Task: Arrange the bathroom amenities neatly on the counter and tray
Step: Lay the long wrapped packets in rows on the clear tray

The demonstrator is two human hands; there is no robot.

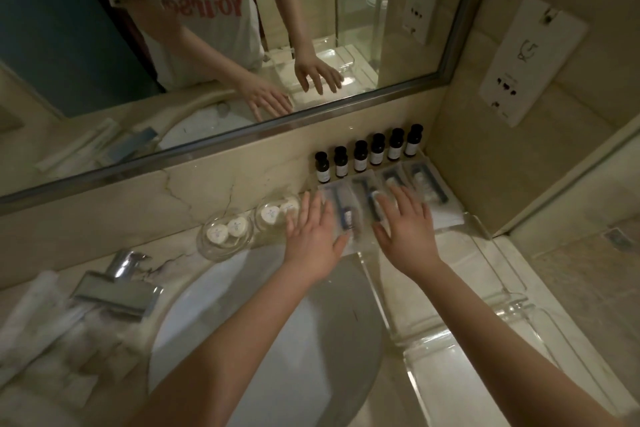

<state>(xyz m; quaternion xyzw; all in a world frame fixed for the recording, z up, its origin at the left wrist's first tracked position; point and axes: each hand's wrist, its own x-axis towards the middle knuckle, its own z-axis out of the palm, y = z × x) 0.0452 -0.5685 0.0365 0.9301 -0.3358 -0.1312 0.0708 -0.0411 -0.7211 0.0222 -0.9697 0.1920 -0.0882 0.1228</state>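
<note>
Both hands flat on the packet row, fingers spread, pressing, not gripping. My left hand (313,232) sits on the leftmost sealed packet (341,213); my right hand (405,224) covers the middle ones. I count four clear packets side by side on the clear tray (464,218), far-right one (427,184) untouched. Behind them, six dark bottles (369,156) lined up against the backsplash, evenly spaced. Left of the tray, two glass dishes (225,236), two round white pieces in each. I'd judge this corner nearly done, just squaring packets. Left of the faucet (117,282) there's a blurred pile of wrapped items (45,333), count unreadable, likely still to sort.
</note>
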